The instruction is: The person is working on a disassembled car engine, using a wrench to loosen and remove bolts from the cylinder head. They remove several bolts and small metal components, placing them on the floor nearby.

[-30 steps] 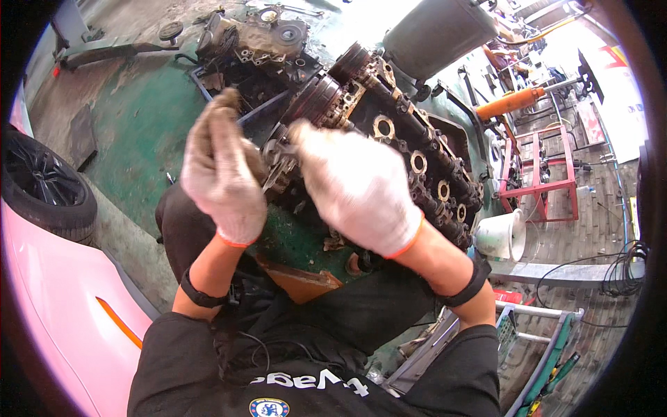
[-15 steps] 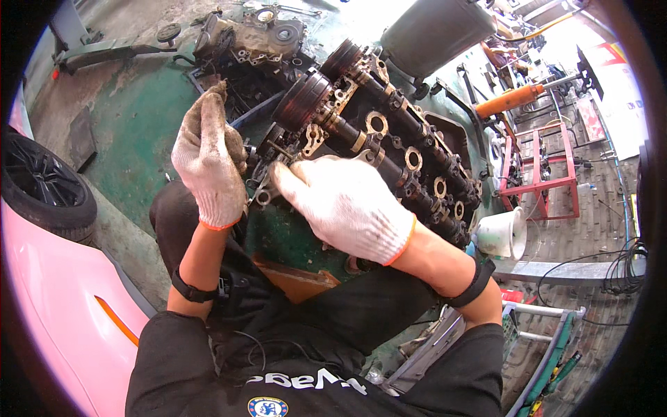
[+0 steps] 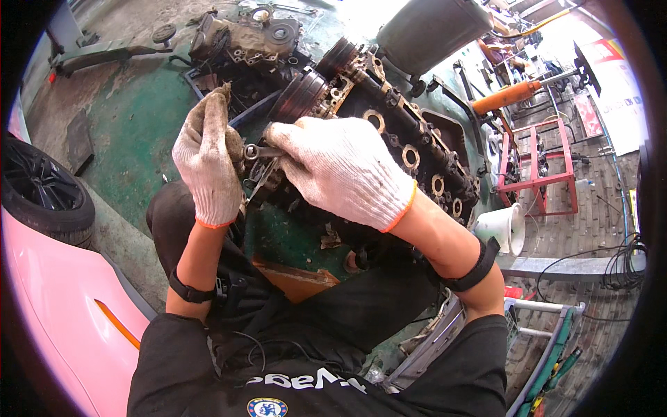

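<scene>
My left hand (image 3: 208,156), in a dirty white knit glove, is closed with its fingers bent together. What it grips is hidden behind the fingers. My right hand (image 3: 340,167), gloved the same way, is shut on a wrench (image 3: 260,151). The wrench's ring end points left and sits right beside my left hand's fingers; whether they touch I cannot tell. Just beyond and to the right lies an engine cylinder head with camshafts (image 3: 392,101), one dark round cam pulley (image 3: 300,96) near my right fingertips. Small metal parts (image 3: 262,182) show below the wrench.
A dirty engine cover (image 3: 253,38) lies on the floor at the far side. Left stand a wheel (image 3: 47,184) and a pink car panel (image 3: 62,299). To the right are a grey bin (image 3: 434,35), an orange jack cylinder (image 3: 507,97), a red frame (image 3: 538,191) and a white bucket (image 3: 501,229).
My right hand has shifted slightly up, and the wrench's ring end now shows against my left hand's fingers. My left hand has barely moved.
</scene>
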`<control>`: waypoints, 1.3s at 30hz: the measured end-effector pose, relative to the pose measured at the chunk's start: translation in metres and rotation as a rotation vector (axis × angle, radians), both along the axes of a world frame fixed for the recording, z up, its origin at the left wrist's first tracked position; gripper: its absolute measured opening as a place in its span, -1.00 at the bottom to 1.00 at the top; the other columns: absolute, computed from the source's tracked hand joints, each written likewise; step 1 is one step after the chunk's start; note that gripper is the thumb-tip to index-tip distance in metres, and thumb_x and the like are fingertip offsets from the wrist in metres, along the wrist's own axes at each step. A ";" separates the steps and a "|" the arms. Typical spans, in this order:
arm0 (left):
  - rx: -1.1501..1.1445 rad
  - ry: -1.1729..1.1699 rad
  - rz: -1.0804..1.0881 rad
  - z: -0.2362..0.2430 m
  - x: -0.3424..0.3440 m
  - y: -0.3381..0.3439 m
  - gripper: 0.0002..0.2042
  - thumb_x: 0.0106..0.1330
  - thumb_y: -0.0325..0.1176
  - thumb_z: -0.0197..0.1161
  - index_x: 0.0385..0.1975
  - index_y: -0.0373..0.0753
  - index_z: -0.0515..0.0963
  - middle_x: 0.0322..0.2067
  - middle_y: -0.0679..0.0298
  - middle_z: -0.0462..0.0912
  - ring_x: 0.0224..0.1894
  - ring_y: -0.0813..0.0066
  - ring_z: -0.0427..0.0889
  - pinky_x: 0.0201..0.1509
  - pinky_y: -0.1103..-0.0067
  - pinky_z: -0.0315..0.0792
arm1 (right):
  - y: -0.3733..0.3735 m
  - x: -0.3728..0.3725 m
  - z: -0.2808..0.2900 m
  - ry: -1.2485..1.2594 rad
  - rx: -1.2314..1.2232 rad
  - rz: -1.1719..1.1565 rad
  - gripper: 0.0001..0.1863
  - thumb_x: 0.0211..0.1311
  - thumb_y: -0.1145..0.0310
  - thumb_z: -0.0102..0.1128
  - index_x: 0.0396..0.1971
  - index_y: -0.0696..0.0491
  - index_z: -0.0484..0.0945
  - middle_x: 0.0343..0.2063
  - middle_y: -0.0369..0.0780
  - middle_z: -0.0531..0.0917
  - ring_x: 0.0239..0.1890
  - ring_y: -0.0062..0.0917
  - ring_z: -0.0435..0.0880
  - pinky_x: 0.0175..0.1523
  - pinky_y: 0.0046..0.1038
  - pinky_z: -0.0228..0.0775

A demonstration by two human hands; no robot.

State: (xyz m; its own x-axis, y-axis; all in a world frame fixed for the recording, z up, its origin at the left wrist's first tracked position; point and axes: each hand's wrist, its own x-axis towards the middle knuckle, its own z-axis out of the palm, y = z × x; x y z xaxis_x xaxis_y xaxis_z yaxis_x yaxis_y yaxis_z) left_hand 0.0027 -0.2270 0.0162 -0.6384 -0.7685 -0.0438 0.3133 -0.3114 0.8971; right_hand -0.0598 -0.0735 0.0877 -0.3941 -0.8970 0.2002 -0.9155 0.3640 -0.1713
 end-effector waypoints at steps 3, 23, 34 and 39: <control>0.002 -0.007 -0.020 0.001 0.000 0.001 -0.70 0.55 -0.28 0.22 0.04 -0.43 0.62 -0.51 0.40 0.60 -0.67 0.83 0.30 -0.65 0.73 0.10 | -0.001 -0.002 0.002 0.006 0.001 -0.006 -0.71 0.22 0.32 0.29 -0.06 0.03 0.61 -0.39 -0.18 0.65 -0.36 -0.23 0.70 -0.28 -0.27 0.54; 0.010 -0.051 -0.124 0.002 0.003 0.006 -0.69 0.55 -0.29 0.22 0.05 -0.45 0.62 -0.54 0.42 0.56 -0.69 0.80 0.30 -0.64 0.73 0.12 | 0.048 0.056 -0.010 0.332 0.147 0.203 -0.57 0.21 0.17 0.20 -0.03 0.15 0.62 -0.48 -0.33 0.44 -0.45 -0.55 0.52 -0.38 -0.49 0.41; -0.615 0.063 -0.191 0.002 0.010 0.016 -0.78 0.42 -0.45 0.35 -0.05 -0.44 0.69 -0.27 0.23 0.80 -0.38 0.64 0.72 -0.26 0.67 0.59 | 0.069 0.075 -0.012 0.424 0.155 0.116 -0.51 0.13 0.29 0.20 0.04 0.25 0.60 -0.35 -0.20 0.58 -0.49 -0.53 0.55 -0.45 -0.51 0.40; -1.162 0.123 -0.220 0.002 0.002 0.026 -0.72 0.27 -0.46 0.43 -0.02 -0.26 0.71 -0.33 0.10 0.79 -0.44 0.34 0.79 -0.34 0.55 0.61 | 0.072 0.076 -0.021 0.442 0.105 0.100 -0.49 0.08 0.28 0.21 0.03 0.24 0.60 -0.29 -0.16 0.62 -0.44 -0.51 0.57 -0.39 -0.48 0.44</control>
State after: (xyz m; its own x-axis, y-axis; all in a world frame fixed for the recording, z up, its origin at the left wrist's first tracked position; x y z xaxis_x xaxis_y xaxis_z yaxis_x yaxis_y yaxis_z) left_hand 0.0045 -0.2012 0.0184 -0.7128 -0.1804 0.6778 0.4590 0.6107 0.6453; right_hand 0.0162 -0.0011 0.0662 -0.2020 -0.9505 0.2359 -0.9238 0.2649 0.2765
